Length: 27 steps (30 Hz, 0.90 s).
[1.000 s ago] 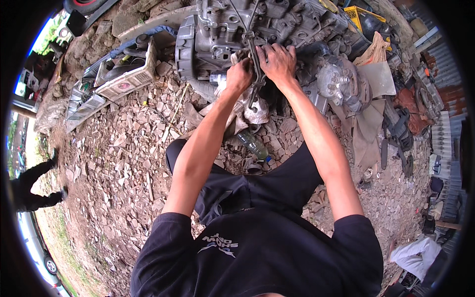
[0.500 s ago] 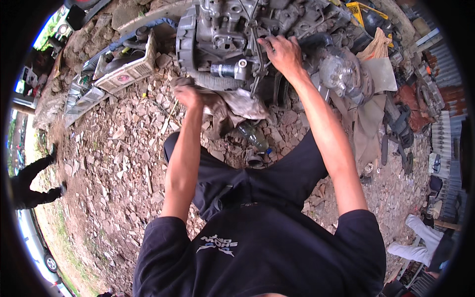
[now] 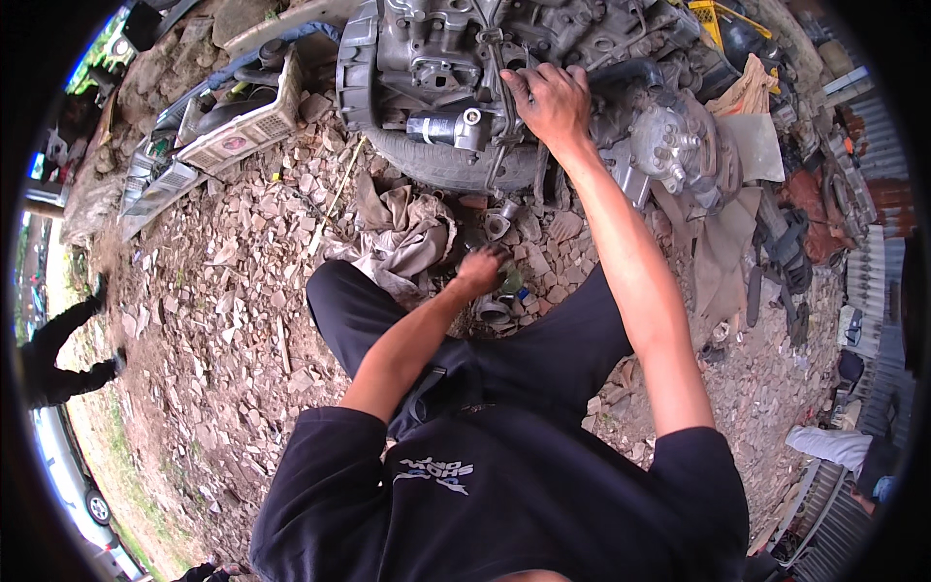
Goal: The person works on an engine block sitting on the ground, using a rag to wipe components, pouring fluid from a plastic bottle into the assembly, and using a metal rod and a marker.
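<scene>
A greasy metal engine (image 3: 441, 48) stands before me on an old tyre (image 3: 436, 163). My right hand (image 3: 555, 105) grips its upper side, thumb apart to the left and fingers bent over; the fingertips are hidden. A dark cylindrical part with a silver end (image 3: 446, 128) sits on the engine's near side, left of that hand. Between my knees, my left hand (image 3: 479, 270) is closed over a clear greenish plastic bottle (image 3: 512, 281) with a blue cap, lying on the stones. The hand covers much of the bottle. A crumpled grey-brown rag (image 3: 402, 238) lies just left of it.
Small metal parts (image 3: 497, 223) lie near the bottle. A round metal housing (image 3: 669, 145) is right of the engine, beside cardboard (image 3: 718, 233). At left stands a white crate (image 3: 242, 136) of parts. Broken stones cover the ground. Other people's legs (image 3: 73, 344) show at left.
My left hand has let go of the rag, which now lies on the ground, and has moved right and nearer to the bottle. My right hand stays on the engine.
</scene>
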Each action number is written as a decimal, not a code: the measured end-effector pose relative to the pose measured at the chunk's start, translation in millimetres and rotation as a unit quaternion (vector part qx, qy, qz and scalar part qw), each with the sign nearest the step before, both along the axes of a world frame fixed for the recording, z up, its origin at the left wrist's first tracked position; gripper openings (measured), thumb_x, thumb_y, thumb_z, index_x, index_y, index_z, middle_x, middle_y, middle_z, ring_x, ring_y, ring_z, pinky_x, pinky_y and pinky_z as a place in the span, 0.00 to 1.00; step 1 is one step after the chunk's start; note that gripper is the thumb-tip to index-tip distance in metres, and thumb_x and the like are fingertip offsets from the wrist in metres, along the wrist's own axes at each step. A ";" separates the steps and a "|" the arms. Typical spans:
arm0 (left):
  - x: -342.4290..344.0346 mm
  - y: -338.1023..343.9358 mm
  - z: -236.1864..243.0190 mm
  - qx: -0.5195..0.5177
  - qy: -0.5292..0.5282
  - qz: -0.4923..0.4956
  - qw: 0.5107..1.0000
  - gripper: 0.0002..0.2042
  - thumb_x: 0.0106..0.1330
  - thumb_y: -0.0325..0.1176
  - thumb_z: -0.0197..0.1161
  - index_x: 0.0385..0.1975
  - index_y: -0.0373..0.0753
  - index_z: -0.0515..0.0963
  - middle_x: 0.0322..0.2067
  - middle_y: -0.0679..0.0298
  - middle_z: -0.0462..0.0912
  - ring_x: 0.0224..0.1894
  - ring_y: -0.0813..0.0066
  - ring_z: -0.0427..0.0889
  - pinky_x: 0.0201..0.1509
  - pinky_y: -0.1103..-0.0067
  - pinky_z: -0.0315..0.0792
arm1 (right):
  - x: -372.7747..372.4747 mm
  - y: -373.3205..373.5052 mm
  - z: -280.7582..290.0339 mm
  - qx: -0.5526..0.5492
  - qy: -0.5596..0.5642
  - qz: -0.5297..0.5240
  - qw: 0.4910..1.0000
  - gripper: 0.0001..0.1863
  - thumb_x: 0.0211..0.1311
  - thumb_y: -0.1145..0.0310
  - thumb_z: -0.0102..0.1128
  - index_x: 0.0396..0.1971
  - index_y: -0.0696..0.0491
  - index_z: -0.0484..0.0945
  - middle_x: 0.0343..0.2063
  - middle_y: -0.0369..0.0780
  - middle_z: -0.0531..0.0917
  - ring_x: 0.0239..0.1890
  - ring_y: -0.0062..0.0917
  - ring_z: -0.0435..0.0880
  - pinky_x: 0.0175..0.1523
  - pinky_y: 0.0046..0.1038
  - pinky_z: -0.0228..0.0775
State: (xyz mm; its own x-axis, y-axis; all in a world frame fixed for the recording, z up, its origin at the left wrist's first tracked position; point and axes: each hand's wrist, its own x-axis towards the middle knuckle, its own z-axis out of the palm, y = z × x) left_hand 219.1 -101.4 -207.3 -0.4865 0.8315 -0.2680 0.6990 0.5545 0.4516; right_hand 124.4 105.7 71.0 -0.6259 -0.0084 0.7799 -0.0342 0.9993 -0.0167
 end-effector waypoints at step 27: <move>-32.1 -34.0 58.0 0.367 -0.037 0.141 0.919 0.39 0.58 0.55 0.68 0.57 0.29 0.64 0.48 0.42 0.75 0.51 0.42 0.76 0.56 0.61 0.70 | 41.5 -13.6 -12.3 -0.012 -0.052 0.061 0.997 0.19 0.67 0.52 0.57 0.33 0.55 0.83 0.29 0.41 0.83 0.43 0.34 0.78 0.69 0.46 0.54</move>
